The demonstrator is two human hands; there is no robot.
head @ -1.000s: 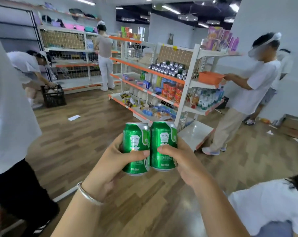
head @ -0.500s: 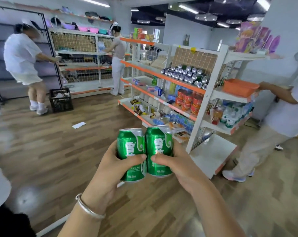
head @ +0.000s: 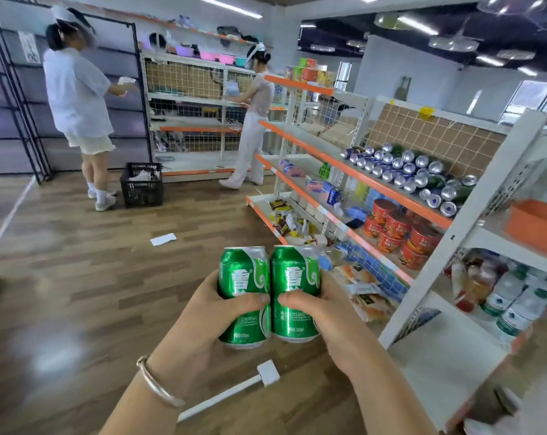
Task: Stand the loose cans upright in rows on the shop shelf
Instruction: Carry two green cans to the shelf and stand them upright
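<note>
At lower centre the left hand (head: 203, 312) curls its fingers round the left can (head: 244, 291) and the right hand (head: 333, 323) round the right can (head: 294, 288), both upright and touching, while loose cans (head: 404, 171) lie on the shelf (head: 344, 169) at right.

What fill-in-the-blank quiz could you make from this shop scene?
The left hand grips one can, the right hand a second can; both are coloured ___.
The shelf cans lie on their ___.
The crate stands on the ___.
Missing: green; sides; floor.
</note>
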